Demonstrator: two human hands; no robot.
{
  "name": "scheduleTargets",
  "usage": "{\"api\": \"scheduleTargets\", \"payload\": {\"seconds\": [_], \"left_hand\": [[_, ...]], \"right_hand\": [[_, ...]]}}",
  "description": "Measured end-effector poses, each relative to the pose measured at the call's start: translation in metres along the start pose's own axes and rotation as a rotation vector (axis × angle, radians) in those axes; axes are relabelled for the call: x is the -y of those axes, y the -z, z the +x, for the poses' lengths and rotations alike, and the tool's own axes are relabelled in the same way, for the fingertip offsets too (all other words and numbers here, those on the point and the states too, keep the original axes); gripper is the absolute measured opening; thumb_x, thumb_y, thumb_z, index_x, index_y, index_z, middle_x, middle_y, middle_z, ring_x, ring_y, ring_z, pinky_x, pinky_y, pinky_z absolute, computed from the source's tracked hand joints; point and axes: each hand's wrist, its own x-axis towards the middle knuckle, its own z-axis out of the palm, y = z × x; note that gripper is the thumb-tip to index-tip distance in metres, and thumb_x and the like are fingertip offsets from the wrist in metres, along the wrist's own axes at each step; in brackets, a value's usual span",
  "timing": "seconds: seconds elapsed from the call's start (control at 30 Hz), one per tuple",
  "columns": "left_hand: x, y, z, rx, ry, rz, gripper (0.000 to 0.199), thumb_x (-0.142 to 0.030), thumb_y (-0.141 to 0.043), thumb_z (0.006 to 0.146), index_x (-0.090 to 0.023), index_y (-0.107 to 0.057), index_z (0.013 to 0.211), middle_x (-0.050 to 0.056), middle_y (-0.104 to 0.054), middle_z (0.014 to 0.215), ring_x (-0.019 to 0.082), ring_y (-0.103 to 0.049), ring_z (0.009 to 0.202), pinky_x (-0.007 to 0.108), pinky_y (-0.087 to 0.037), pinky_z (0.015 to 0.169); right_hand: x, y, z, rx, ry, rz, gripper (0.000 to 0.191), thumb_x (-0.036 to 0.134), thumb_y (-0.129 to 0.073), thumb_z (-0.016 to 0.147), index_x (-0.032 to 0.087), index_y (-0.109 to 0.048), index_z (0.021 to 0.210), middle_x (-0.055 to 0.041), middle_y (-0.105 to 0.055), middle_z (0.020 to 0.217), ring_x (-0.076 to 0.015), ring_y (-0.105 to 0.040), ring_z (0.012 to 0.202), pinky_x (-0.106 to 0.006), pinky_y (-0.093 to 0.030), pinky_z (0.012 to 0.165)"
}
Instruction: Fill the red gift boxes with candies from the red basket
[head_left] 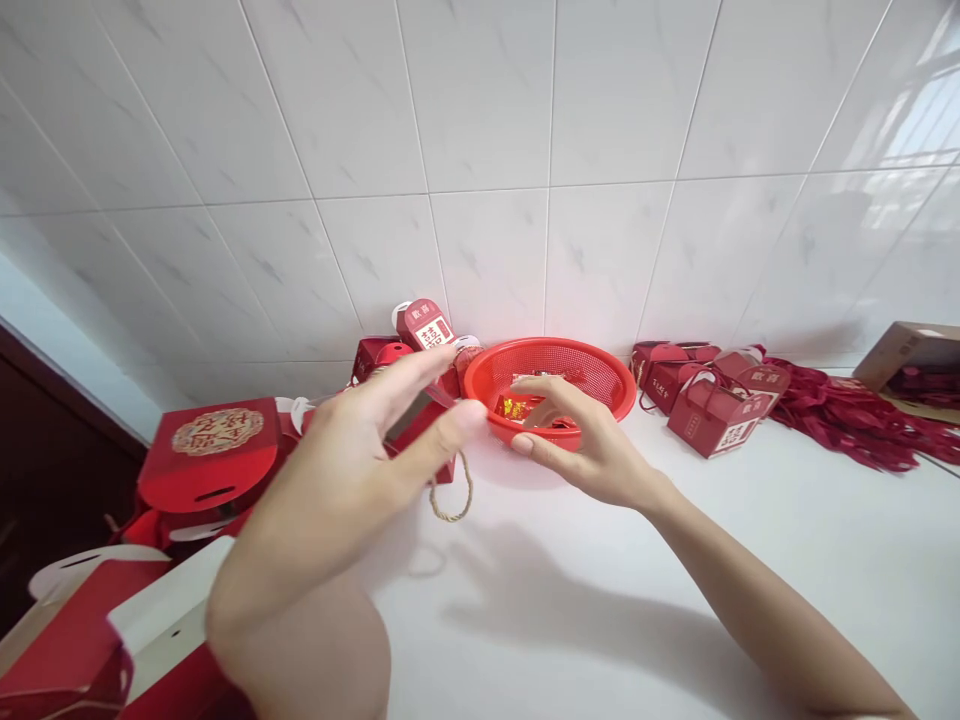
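My left hand is raised at centre-left, its thumb and index finger apart; the other fingers are mostly hidden. Partly covered behind it is a red box with a loop of twine hanging beside it. I cannot tell whether the hidden fingers touch that box. My right hand hovers at the near rim of a red plastic basket, thumb and fingers apart with nothing visible between them. Inside the basket lie red and yellow wrapped packets, partly hidden by the right hand.
Several small red gift boxes stand right of the basket, near a heap of dark red ribbons and a cardboard box. Larger red boxes crowd the left. Another red box sits by the tiled wall.
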Motion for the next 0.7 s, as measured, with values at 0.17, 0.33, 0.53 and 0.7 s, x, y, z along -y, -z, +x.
{"api": "scheduleTargets", "payload": {"seconds": [0.17,0.33,0.53,0.7], "left_hand": [[-0.011,-0.033,0.000,0.256,-0.076,-0.224,0.055,-0.044,-0.077,0.077,-0.029,-0.066,0.129,0.007,-0.068,0.131,0.035,-0.055,0.131,0.046,-0.052,0.103],[-0.005,-0.057,0.022,0.493,-0.123,-0.311,0.036,-0.041,-0.069,0.084,-0.025,-0.072,0.116,0.007,-0.073,0.116,0.029,-0.067,0.112,0.040,-0.055,0.094],[0.015,-0.066,0.043,0.408,-0.095,-0.016,0.020,-0.039,-0.062,0.083,-0.024,-0.073,0.076,0.004,-0.072,0.078,0.023,-0.067,0.072,0.030,-0.049,0.060],[0.025,-0.068,0.051,0.662,-0.054,0.277,0.032,-0.032,-0.050,0.083,-0.023,-0.060,0.054,0.000,-0.056,0.052,0.016,-0.049,0.046,0.029,-0.030,0.048]], "right_hand": [[0.010,0.002,-0.006,0.031,-0.105,-0.115,0.029,0.033,-0.069,0.084,0.024,-0.059,0.108,-0.0066,-0.070,0.104,-0.0211,-0.066,0.082,-0.032,-0.052,0.067],[-0.004,0.013,-0.005,0.142,-0.294,-0.179,0.020,0.012,-0.053,0.084,0.022,-0.060,0.100,-0.0031,-0.071,0.087,-0.0169,-0.066,0.066,-0.027,-0.046,0.059],[-0.024,0.022,-0.005,0.300,-0.453,-0.144,0.021,0.012,-0.050,0.086,0.023,-0.057,0.103,0.0017,-0.064,0.066,-0.0169,-0.064,0.048,-0.024,-0.040,0.044],[-0.027,0.026,-0.005,0.446,-0.370,-0.208,0.059,-0.001,-0.041,0.076,0.028,-0.061,0.123,0.0059,-0.060,0.058,-0.0144,-0.062,0.048,-0.024,-0.041,0.052]]}}
